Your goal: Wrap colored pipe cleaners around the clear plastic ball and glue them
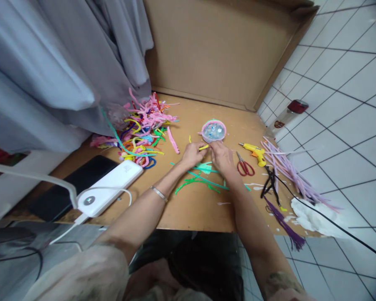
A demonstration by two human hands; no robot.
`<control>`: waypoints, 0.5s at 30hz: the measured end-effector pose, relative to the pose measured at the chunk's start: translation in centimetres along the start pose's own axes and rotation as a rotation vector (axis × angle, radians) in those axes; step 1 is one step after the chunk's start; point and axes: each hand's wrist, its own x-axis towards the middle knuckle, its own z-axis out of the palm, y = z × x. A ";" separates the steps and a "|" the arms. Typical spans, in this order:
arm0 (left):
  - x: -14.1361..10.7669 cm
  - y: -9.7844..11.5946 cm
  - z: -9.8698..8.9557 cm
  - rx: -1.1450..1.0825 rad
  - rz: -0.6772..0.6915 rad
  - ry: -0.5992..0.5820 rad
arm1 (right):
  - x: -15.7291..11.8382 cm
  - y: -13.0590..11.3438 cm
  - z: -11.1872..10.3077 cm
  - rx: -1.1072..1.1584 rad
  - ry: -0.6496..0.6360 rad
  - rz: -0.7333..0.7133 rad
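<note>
My left hand (193,155) is closed on a short yellow pipe cleaner (203,147), which sticks out from the fingertips toward my right hand. The fingers of my right hand (222,158) are bent and pressed together close by; whatever they pinch is hidden. Just beyond them stands a small round container (213,131) with a pink rim and bluish, speckled contents. Under my wrists lie green pipe cleaners (200,177) and a pale green piece (204,167). A pink pipe cleaner (173,140) rests left of the container.
A heap of colourful pipe cleaners (150,115) fills the left back. At right are red-handled scissors (245,167), a yellow glue gun (253,153) with a black cord, lilac pipe cleaners (288,173) and a purple tassel (283,223). A white power bank (113,188) sits front left.
</note>
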 end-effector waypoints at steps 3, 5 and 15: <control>0.1 0.0 0.1 -0.055 0.006 -0.002 | 0.0 -0.1 0.5 0.065 0.069 0.021; 0.1 -0.1 0.3 -0.123 -0.002 0.006 | 0.1 -0.2 0.9 0.223 0.135 0.090; -0.3 -0.1 1.2 -0.355 0.043 0.010 | 0.8 -0.8 2.0 1.003 0.191 0.557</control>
